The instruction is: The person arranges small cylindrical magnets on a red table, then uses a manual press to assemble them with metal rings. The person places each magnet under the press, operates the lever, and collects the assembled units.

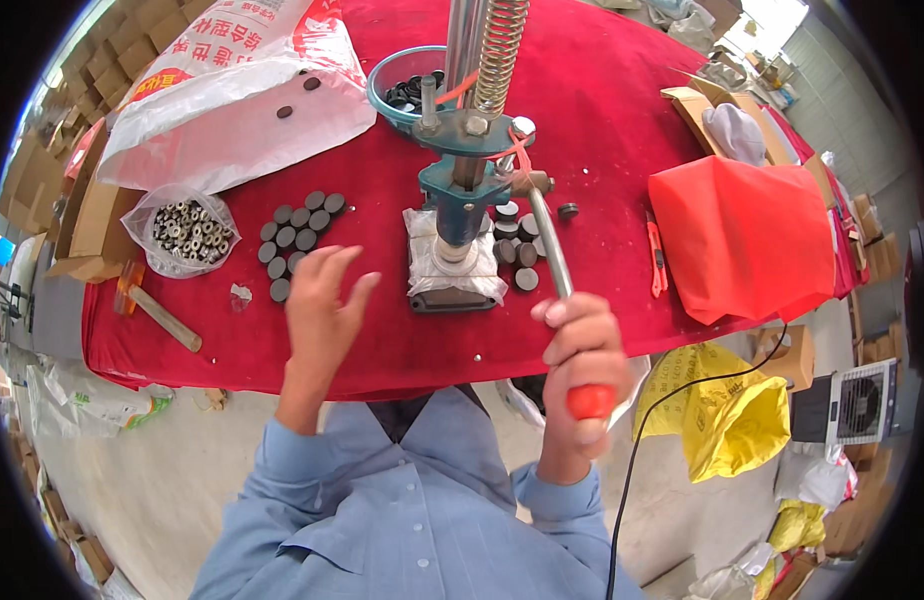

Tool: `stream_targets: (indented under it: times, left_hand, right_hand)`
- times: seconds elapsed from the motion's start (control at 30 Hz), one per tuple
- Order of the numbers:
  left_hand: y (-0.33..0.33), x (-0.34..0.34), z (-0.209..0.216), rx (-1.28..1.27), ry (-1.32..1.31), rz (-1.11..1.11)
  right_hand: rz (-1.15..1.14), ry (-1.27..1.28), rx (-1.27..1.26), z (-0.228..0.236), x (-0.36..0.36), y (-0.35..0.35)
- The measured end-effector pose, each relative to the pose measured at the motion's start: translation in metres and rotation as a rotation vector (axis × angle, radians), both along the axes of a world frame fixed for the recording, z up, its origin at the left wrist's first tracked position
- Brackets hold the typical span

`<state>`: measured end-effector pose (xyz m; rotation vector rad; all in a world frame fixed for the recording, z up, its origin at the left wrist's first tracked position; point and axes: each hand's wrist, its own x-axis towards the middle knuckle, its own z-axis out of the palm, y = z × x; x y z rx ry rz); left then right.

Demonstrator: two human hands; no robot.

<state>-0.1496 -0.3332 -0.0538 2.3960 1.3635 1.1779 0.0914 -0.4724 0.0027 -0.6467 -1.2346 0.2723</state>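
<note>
My right hand (pixel 582 375) is wrapped round the red-knobbed lever (pixel 552 245) of a green hand press (pixel 460 200), with the lever pulled down toward me. The press stands mid-table, its base wrapped in white plastic. My left hand (pixel 324 305) is raised with fingers apart, holding nothing, just in front of a group of black round discs (pixel 295 228) left of the press. More black discs (pixel 525 252) lie to the right of the press, partly behind the lever. What sits under the press ram is hidden by its head.
A bag of small metal parts (pixel 194 235), a hammer (pixel 154 308) and a large white sack (pixel 244 120) lie at left. Behind the press stands a blue bowl (pixel 382 78) of black pieces. To the right are a red cutter knife (pixel 656 258) and a red cloth bag (pixel 742 240).
</note>
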Motion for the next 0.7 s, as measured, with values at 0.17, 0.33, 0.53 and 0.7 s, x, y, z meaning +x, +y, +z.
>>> stream_targets:
  times: [0.17,0.33,0.53,0.7]
  left_hand:
    - [-0.016,-0.070,-0.024,-0.025,0.268,0.197]
    - [-0.017,-0.076,-0.035,-0.140,0.074,0.033]
    - [-0.004,0.012,-0.006,-0.240,-0.154,-0.116]
    - [0.016,0.070,-0.004,-0.229,-0.105,-0.248]
  right_hand:
    - [-0.042,-0.013,-0.012,-0.010,-0.003,0.000]
    - [0.037,-0.059,-0.009,0.027,0.009,0.013]
    - [0.039,0.015,-0.175,0.093,0.025,0.047]
    - [0.029,0.126,-0.347,0.135,0.025,0.070]
